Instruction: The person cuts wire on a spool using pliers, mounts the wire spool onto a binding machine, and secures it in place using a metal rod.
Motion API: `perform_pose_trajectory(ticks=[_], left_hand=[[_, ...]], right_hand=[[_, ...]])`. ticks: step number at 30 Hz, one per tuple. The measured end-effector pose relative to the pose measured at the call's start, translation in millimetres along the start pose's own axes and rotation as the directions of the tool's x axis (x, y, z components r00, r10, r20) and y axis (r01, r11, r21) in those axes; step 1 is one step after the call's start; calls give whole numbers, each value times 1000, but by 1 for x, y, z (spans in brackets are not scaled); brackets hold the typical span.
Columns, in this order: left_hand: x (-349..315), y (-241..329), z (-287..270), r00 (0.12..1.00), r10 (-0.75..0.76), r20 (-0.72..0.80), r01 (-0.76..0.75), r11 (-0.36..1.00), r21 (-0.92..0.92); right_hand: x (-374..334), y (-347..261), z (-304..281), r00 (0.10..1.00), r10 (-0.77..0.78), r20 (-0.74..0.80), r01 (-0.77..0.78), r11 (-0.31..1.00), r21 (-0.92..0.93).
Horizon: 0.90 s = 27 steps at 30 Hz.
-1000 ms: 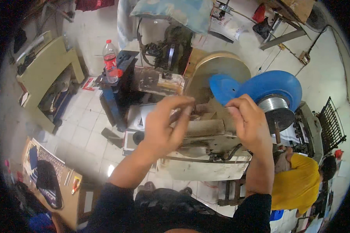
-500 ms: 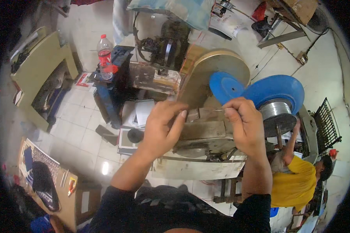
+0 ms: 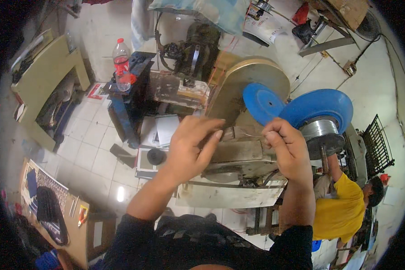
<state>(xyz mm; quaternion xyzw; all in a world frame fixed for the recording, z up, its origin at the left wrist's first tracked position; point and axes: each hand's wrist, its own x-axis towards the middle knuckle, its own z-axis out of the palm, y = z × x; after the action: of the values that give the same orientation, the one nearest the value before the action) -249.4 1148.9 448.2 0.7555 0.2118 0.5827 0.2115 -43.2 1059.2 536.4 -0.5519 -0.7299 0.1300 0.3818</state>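
Observation:
Both my hands are over the top of a grimy metal machine [image 3: 238, 152]. In a pinch between thumb and curled fingers, my right hand [image 3: 285, 146] holds a thin metal wire [image 3: 253, 136], whose visible end points left toward my other hand. My left hand [image 3: 191, 146] has its thumb and fingers curved but apart, with nothing visible between the tips. A spool of silvery wire [image 3: 320, 128] sits just right of my right hand. Two blue discs [image 3: 263, 102] stand behind, beside a large rounded tan cover [image 3: 256, 69].
A person in a yellow shirt [image 3: 342, 209] works at the right. A clear bottle with red cap [image 3: 121, 63] stands on a dark stand [image 3: 123, 112]. At lower left is a brown table [image 3: 78, 234] with tools. A black crate [image 3: 379, 141] is at far right.
My left hand has shifted slightly right. My right hand has moved slightly right and down, and more of the wire shows. The person in yellow has lowered an arm a little.

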Motion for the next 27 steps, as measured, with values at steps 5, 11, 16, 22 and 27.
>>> perform_pose_trajectory(ticks=[5, 11, 16, 22, 27], left_hand=[[11, 5, -4, 987, 154, 54, -155, 988, 20], [11, 2, -2, 994, 95, 44, -97, 995, 28], [9, 0, 1, 998, 53, 35, -53, 999, 1], [8, -3, 1, 998, 47, 39, -47, 999, -4], [7, -4, -2, 998, 39, 49, -39, 999, -6]], right_hand=[[2, 4, -3, 998, 5, 68, -9, 999, 50], [10, 0, -11, 980, 81, 182, -98, 991, 89], [15, 1, -14, 962, 134, 239, -161, 982, 98], [20, 5, -14, 947, 125, 295, -155, 985, 80], [29, 2, -13, 940, 145, 310, -174, 982, 68]])
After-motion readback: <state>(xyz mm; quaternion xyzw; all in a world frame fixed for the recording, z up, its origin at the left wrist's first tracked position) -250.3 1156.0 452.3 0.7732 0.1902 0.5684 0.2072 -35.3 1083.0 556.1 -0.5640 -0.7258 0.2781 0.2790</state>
